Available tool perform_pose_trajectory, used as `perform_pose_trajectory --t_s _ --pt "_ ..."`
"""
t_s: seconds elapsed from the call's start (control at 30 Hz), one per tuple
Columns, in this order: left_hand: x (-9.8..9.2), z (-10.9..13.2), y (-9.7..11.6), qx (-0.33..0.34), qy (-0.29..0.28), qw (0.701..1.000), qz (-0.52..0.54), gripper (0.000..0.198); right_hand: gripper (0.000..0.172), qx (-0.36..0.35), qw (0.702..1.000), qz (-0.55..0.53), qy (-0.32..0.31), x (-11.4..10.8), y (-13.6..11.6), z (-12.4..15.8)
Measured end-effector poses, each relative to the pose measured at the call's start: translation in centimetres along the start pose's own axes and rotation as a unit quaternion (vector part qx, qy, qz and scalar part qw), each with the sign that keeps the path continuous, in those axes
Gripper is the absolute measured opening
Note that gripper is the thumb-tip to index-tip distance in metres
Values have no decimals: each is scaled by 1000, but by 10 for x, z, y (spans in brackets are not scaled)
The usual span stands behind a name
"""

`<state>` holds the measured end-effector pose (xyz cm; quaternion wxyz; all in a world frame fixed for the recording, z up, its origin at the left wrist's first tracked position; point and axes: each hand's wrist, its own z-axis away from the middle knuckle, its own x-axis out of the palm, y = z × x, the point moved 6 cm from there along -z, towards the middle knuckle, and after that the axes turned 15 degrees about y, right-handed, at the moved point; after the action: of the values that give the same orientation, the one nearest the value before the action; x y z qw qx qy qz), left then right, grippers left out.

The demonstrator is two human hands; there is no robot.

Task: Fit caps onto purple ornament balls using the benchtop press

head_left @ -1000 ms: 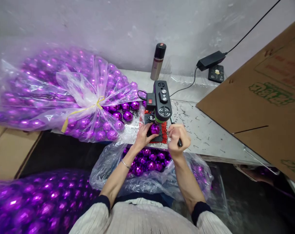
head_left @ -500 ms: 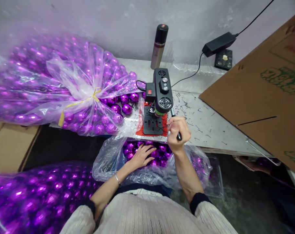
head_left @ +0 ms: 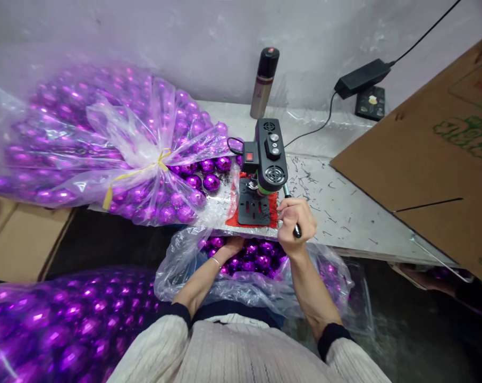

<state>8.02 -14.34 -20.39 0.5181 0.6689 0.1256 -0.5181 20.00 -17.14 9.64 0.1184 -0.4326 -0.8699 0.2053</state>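
Observation:
My right hand is wrapped round the black-ended lever at the right side of a small black press machine. The press stands over a dark slotted base plate on a red mat. My left hand reaches under the table's front edge into an open plastic bag of shiny purple balls; its fingers are hidden. Loose purple balls lie on the table left of the press.
A tied clear bag of purple balls fills the table's left. Another full bag is at lower left. A spray can stands behind the press, a power adapter further right. A large cardboard box is at right.
My left hand has moved forward, from lying spread over the balls to under the table edge. My right hand stays on the lever. The whole view has shifted slightly.

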Motion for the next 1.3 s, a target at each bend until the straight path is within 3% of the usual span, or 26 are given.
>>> perform_pose_trajectory --t_s 0.13,0.23,0.3,0.37,0.4,0.43,0.5,0.53,0.6,0.67,0.77,0.87,0.97,1.07,1.13,1.2,1.3 --pt "-7 7 23 -3 -28 999 -27 41 30 -7 1000 -12 -6 0 1 -1" --pt "-26 26 38 8 -50 998 -40 23 31 -9 1000 -27 -3 0 1 -2" --pt "-53 33 43 21 -63 997 -42 11 31 -8 999 -31 -1 0 1 -2" --pt "-97 27 42 41 -37 998 -36 9 31 -8 1000 -27 0 0 2 -1" --pt "-124 19 39 53 -7 998 -30 13 31 -8 1000 -23 0 0 3 0" --pt "-159 8 36 63 87 994 -21 18 32 -9 1000 -20 1 0 3 0" --pt "-225 -12 20 54 286 956 -27 23 33 -10 1000 -19 -1 0 3 0" --pt "-248 -20 11 43 351 935 -38 26 32 -10 1000 -22 -3 1 3 0" --pt "-272 -35 -7 14 404 913 -58 44 31 -13 999 -30 -6 1 2 -1" --pt "-272 -47 -19 -13 378 922 -85 56 30 -16 999 -36 -4 1 1 -2" --pt "-259 -56 -23 -32 294 950 -100 60 29 -17 999 -35 -4 2 0 -2" --pt "-261 -54 -15 -37 296 954 24 65 29 -22 999 -31 -6 2 -1 -2" --pt "-270 -46 -11 -79 334 892 293 64 29 -24 999 -31 -10 3 -2 -4" --pt "-262 -37 -4 -121 282 783 541 52 30 -10 999 -29 -14 3 -4 -9" --pt "-250 -29 3 -144 243 729 624 48 30 3 999 -27 -17 4 -5 -13" --pt "-233 -22 9 -172 224 707 649 48 31 11 999 -27 -19 5 -6 -17" --pt "-201 -18 15 -209 217 728 616 52 31 6 999 -32 -20 6 -9 -22"
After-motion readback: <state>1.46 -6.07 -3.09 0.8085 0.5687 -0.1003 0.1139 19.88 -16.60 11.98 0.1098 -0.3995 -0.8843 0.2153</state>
